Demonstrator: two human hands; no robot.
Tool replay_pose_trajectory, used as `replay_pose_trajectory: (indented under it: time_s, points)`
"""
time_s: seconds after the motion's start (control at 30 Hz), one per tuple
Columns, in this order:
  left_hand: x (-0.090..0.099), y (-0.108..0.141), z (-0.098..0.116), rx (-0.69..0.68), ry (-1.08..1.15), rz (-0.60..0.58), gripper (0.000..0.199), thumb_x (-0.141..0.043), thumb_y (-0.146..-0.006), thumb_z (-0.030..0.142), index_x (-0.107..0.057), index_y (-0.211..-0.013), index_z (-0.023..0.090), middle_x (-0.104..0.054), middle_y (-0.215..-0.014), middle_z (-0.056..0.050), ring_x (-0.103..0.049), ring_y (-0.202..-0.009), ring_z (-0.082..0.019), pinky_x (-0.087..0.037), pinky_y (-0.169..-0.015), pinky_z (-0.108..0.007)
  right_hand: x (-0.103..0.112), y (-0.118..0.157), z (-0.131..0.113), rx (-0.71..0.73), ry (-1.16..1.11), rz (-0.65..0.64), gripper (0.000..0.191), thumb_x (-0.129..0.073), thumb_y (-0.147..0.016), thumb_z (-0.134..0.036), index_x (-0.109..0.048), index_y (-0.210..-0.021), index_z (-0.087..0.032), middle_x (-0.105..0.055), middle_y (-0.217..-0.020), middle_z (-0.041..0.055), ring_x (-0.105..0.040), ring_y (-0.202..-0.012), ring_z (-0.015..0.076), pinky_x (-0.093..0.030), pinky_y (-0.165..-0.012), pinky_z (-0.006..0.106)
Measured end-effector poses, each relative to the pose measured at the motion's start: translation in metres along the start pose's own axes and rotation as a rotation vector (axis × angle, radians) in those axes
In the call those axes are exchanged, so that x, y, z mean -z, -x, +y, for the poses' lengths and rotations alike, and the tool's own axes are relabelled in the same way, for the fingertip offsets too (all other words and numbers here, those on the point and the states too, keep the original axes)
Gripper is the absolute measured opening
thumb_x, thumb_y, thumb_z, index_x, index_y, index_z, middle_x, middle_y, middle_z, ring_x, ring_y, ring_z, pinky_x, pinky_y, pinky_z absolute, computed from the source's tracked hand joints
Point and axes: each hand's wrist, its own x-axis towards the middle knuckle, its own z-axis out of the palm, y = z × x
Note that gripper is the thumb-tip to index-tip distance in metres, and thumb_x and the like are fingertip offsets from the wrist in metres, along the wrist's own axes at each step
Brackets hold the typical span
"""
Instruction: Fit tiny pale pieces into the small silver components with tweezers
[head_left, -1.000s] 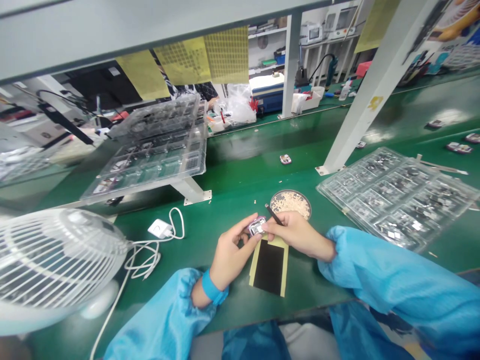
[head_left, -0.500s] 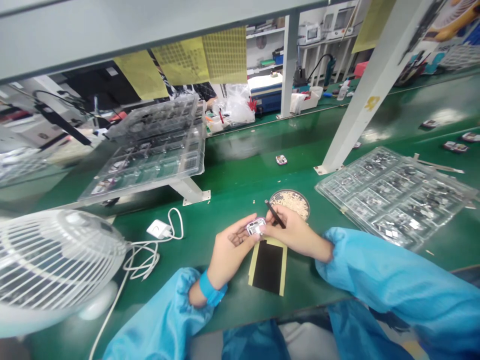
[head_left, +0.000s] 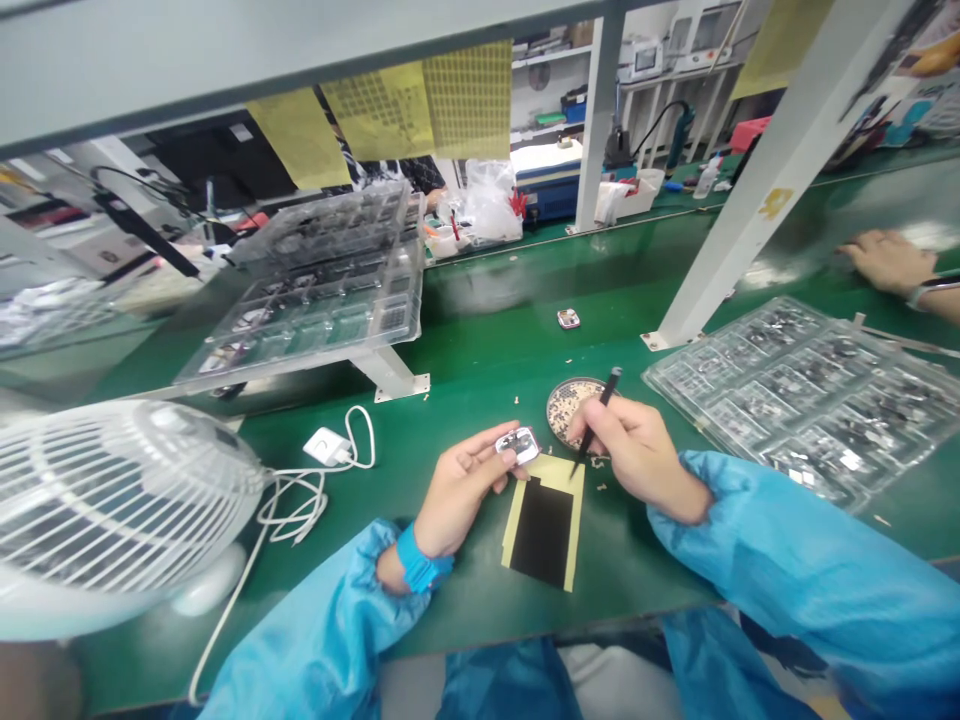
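Note:
Between the thumb and fingers of my left hand [head_left: 461, 485] is a small white device part with a pinkish rim [head_left: 517, 445]. My right hand [head_left: 634, 445] grips black tweezers [head_left: 598, 420], whose tips point down at the top right of a yellow-edged sheet with a black patch [head_left: 541, 535]. Behind my right hand, and partly covered by it, a round dish [head_left: 564, 405] holds many tiny pale and dark pieces. A few small pale bits lie on the green table beside the dish.
A white fan [head_left: 112, 510] and a white charger with cable [head_left: 327, 447] are on the left. Clear trays of parts [head_left: 806, 400] lie right, past a slanted post [head_left: 750, 200]. Another device part [head_left: 568, 318] sits behind the dish. Another person's hand [head_left: 892, 262] rests at far right.
My right hand has moved right, away from the device part, and the tweezers now point down. Another person's hand has appeared at right, where several device parts lay. The view has shifted slightly.

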Motion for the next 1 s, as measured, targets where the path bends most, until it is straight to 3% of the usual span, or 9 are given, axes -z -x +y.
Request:
replay_pose_trajectory:
  time_s: [0.07, 0.2, 0.4, 0.6, 1.0]
  points:
    - [-0.0009, 0.0003, 0.0010, 0.010, 0.026, 0.007, 0.048, -0.080, -0.083, 0.034, -0.069, -0.125, 0.014, -0.074, -0.088, -0.010, -0.062, -0.073, -0.014, -0.038, -0.057, -0.021, 0.0019, 0.0024, -0.0004, 0.034, -0.025, -0.032, 0.036, -0.055, -0.099, -0.048, -0.073, -0.087, -0.019, -0.069, -0.074, 0.0046, -0.062, -0.059, 0.0140, -0.050, -0.057, 0.027]
    - [-0.0017, 0.0010, 0.0020, 0.006, 0.035, 0.001, 0.047, -0.079, -0.083, 0.033, -0.069, -0.125, 0.014, -0.073, -0.088, -0.009, -0.062, -0.073, -0.014, -0.039, -0.058, -0.021, 0.0003, 0.0029, 0.0007, 0.249, 0.045, -0.144, 0.016, -0.067, -0.093, -0.034, -0.075, -0.094, -0.020, -0.074, -0.086, 0.0064, -0.070, -0.081, 0.0198, -0.056, -0.075, 0.033]
    - [-0.0017, 0.0014, 0.0023, 0.010, 0.037, -0.004, 0.046, -0.079, -0.083, 0.034, -0.070, -0.124, 0.015, -0.073, -0.091, -0.009, -0.063, -0.074, -0.015, -0.039, -0.058, -0.022, -0.0015, 0.0013, 0.0022, 0.312, 0.089, -0.163, 0.014, -0.067, -0.093, -0.032, -0.075, -0.097, -0.021, -0.075, -0.088, 0.0055, -0.070, -0.081, 0.0186, -0.057, -0.075, 0.032]
    - [-0.0002, 0.0011, 0.0014, -0.003, 0.011, -0.004, 0.046, -0.078, -0.084, 0.033, -0.069, -0.125, 0.015, -0.073, -0.088, -0.009, -0.064, -0.075, -0.016, -0.039, -0.059, -0.023, -0.0035, 0.0016, 0.0033, 0.280, 0.099, -0.156, 0.013, -0.067, -0.093, -0.030, -0.076, -0.095, -0.021, -0.076, -0.087, 0.0042, -0.072, -0.081, 0.0180, -0.057, -0.076, 0.029]
    - [0.0016, 0.0020, -0.0026, -0.048, -0.061, -0.057, 0.042, -0.078, -0.085, 0.030, -0.070, -0.124, 0.015, -0.074, -0.091, -0.009, -0.063, -0.071, -0.013, -0.042, -0.060, -0.020, -0.0066, -0.0024, 0.0081, 0.010, -0.130, -0.194, 0.023, -0.065, -0.094, -0.038, -0.073, -0.091, -0.017, -0.074, -0.078, 0.0047, -0.071, -0.072, 0.0159, -0.059, -0.069, 0.026]
